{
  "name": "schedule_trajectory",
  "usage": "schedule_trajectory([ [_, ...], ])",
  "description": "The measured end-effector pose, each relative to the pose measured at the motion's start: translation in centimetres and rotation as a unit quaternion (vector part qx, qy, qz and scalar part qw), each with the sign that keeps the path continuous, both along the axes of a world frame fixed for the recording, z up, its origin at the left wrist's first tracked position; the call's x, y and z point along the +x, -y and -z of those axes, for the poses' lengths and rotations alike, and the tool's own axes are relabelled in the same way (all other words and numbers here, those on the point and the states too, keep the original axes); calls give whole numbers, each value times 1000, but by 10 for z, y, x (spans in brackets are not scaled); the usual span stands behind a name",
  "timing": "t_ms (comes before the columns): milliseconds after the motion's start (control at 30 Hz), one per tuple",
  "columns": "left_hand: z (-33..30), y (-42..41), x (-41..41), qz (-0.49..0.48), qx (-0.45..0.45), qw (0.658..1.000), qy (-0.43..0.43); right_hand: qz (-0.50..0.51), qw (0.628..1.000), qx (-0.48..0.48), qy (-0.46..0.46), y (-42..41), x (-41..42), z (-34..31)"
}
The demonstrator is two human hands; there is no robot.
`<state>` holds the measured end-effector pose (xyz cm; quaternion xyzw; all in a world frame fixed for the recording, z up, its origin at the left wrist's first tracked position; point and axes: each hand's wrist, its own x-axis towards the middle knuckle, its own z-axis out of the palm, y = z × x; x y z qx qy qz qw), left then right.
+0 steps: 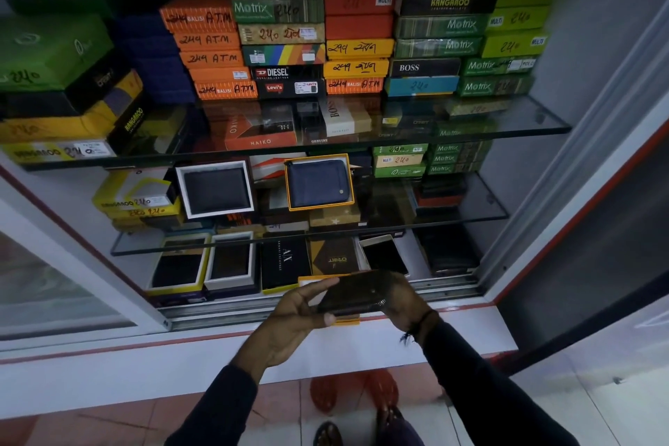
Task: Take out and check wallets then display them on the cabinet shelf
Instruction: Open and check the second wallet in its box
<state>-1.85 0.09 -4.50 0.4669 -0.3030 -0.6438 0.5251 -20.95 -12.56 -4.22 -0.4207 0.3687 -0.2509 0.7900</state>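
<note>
Red tiled floor [108, 420] fills the bottom of the view, from seven o'clock across to five. A pair of red slotted sandals [353, 393] sits on it at six o'clock, just below the white ledge [362, 344] with its red edge stripe. A grey wall [597, 282] rises at three o'clock.

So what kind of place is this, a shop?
Most likely a shop's wallet display cabinet. Glass shelves hold stacked branded boxes with numbers handwritten on them, perhaps prices. Some boxes stand open showing wallets, like the blue wallet, and both hands hold a dark wallet.
</note>
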Motion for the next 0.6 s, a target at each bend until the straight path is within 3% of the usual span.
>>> schedule_trajectory([
  [133,-4,-2,16,-34,9,996,77,-31,993,82,-83,7,-9,2],
  [233,-4,3,17,-69,-1,989,133,-74,989,-4,-128,5,-14,-8],
  [300,-6,5,6,-136,-40,959,247,-59,977,-144,-143,3,-11,-8],
  [333,-3,7,-1,-172,-92,909,368,-46,948,-260,-179,2,-9,-8],
  [367,0,5,-9,-190,-165,830,497,-29,889,-390,-240,0,-6,-6],
  [433,9,1,-21,-158,-340,620,689,29,729,-601,-326,-8,-3,-2],
  [467,14,-2,-23,-128,-394,547,728,53,671,-658,-337,-12,-4,1],
  [500,18,-4,-24,-112,-422,505,745,65,636,-691,-337,-14,-6,3],
  [533,18,-5,-25,-102,-424,491,754,72,622,-705,-333,-14,-8,6],
  [600,15,-7,-24,-96,-413,489,762,68,636,-693,-332,-14,-10,10],
])
